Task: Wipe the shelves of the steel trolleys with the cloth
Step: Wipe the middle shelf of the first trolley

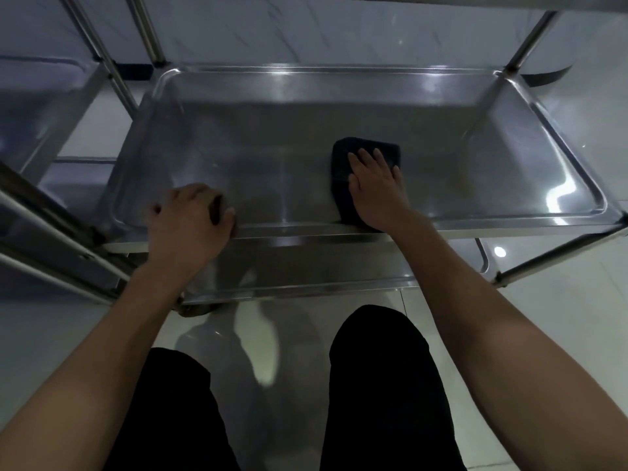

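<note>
Left hand (190, 219) curls over the near rim of the shallow, glossy steel trolley shelf (509, 158), gripping it. Farther in, right hand (373, 185) lies flat, fingers straight, pressing the dark folded cloth (343, 154) onto the tray right of centre. Cloth likely soft, light, best driven by palm pressure on smooth, probably slippery steel.

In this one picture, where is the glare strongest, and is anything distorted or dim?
Head view: brightest glare sits on the shelf at its right rim; the scene is dim overall, so the dark cloth under the right hand shows little detail; the wide-angle lens splays the trolley posts outward.
</note>
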Motion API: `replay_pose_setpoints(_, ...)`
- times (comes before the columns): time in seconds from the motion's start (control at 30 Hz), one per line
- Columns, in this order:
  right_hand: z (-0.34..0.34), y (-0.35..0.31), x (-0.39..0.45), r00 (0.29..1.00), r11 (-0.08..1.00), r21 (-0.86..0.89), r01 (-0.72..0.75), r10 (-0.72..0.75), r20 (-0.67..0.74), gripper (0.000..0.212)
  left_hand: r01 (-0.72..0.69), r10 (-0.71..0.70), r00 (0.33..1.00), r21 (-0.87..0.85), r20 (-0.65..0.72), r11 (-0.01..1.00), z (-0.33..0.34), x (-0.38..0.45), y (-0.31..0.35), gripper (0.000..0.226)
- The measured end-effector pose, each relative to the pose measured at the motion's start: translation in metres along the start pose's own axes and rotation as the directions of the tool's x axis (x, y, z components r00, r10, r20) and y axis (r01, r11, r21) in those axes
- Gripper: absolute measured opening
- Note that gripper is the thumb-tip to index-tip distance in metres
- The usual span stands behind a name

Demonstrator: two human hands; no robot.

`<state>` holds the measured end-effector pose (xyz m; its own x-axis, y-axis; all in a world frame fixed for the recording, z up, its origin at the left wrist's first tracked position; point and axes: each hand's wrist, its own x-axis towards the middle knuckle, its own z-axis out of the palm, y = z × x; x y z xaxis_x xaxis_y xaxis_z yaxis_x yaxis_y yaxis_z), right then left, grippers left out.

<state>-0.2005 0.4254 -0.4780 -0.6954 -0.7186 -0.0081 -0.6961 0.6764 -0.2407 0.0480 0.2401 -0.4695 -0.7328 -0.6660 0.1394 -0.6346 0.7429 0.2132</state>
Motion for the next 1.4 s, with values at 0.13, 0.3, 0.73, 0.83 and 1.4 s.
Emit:
replay_pose_setpoints(0.13, 0.012, -0.035, 0.022, 0.998, 0.997, 0.027, 0.069, -0.069, 0.006, 0.053, -0.037, 0.039, 0.998, -0.055, 0.041, 0.998, -0.003, 0.003, -0.009, 0.023)
replay_pose_setpoints(0.3, 0.027, -0.080, 0.050, 0.989, 0.986, 0.080, 0.144, -0.147, 0.031, 0.053, 0.026, -0.022, 0.991, -0.023, 0.133, 0.999, -0.008, 0.006, -0.023, 0.040)
replay_pose_setpoints(0.73, 0.046, -0.165, 0.084, 0.948, 0.954, 0.077, 0.291, -0.298, 0.108, 0.052, 0.032, -0.032, 0.999, -0.096, 0.005, 0.995, -0.001, -0.003, -0.045, 0.067)
replay_pose_setpoints(0.83, 0.045, -0.182, 0.086, 0.932, 0.945, 0.049, 0.324, -0.328, 0.157, 0.052, 0.036, -0.038, 0.999, -0.100, -0.023, 0.994, 0.004, -0.004, -0.043, 0.062)
replay_pose_setpoints(1.4, 0.067, -0.255, 0.109, 0.828, 0.831, 0.138, 0.539, -0.552, 0.092, 0.050, 0.250, -0.244, 0.964, 0.050, -0.103, 0.967, 0.005, -0.022, -0.035, 0.076)
